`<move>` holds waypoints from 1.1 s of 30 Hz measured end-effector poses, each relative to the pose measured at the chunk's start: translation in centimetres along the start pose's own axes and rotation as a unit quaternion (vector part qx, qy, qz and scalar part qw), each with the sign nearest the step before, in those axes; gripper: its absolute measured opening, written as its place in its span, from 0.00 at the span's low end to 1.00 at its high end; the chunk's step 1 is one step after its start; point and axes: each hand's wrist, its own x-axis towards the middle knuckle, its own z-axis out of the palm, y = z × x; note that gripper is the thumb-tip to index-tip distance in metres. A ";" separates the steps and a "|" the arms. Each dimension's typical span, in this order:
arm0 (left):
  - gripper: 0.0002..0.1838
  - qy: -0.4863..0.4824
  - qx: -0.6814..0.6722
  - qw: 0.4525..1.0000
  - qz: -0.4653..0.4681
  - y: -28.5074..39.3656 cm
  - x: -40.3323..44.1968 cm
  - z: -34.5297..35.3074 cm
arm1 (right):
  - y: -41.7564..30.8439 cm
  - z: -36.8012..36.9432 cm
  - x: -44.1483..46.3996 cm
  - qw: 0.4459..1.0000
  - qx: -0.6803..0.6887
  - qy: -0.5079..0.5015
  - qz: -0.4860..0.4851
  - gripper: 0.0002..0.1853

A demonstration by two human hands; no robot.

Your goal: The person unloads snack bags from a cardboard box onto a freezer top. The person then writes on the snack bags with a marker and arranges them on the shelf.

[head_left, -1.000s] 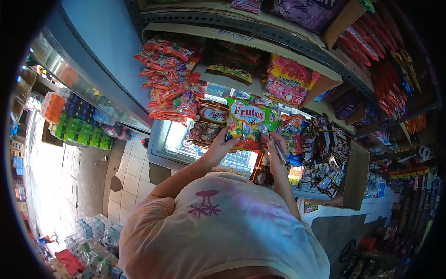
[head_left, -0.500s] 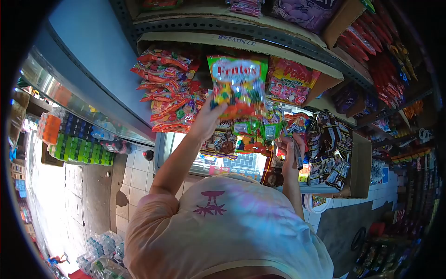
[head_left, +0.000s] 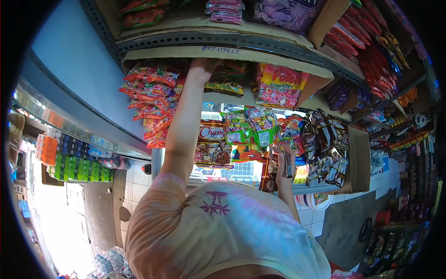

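My left hand (head_left: 203, 70) reaches up into the shelf under its cardboard edge. Its fingers are in shadow, so what they hold, if anything, is hidden. Beside it hang red candy bags (head_left: 151, 100) in a thick stack, and a dark bag with a yellow strip (head_left: 224, 87) lies on the shelf. Lower down, my right hand (head_left: 282, 162) is closed around a slim dark object (head_left: 289, 171) whose kind I cannot make out. Close to that hand are green candy bags (head_left: 251, 128), a brown Champ bag (head_left: 211, 131) and dark-wrapped candy packs (head_left: 327, 139).
A pink strawberry candy bag (head_left: 280, 86) stands to the right on the shelf. Above runs a perforated metal shelf beam (head_left: 232, 41). Bottle packs (head_left: 79, 158) stand at the left on the floor, and a cardboard box (head_left: 360, 160) is at the right.
My left hand has gone up and into the shelf. The Frutos candy bag it held before is out of sight. My right hand stays low with the slim dark object.
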 end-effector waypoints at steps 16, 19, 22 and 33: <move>0.18 0.039 -0.006 0.999 0.004 -1.8 0.4 1.7 | 0.4 -1.7 0.9 0.999 0.001 0.019 -0.025 0.19; 0.17 0.084 0.061 0.994 0.023 -2.3 -1.2 2.5 | 1.4 -2.2 1.3 0.995 -0.027 0.013 -0.099 0.15; 0.12 0.017 0.261 0.965 0.004 -5.7 -7.7 3.5 | 2.0 -2.1 1.8 0.996 -0.005 -0.031 -0.078 0.17; 0.12 -0.187 0.505 0.842 -0.037 -9.1 -22.4 0.6 | 4.1 3.2 5.4 0.848 -0.466 -0.136 -0.212 0.32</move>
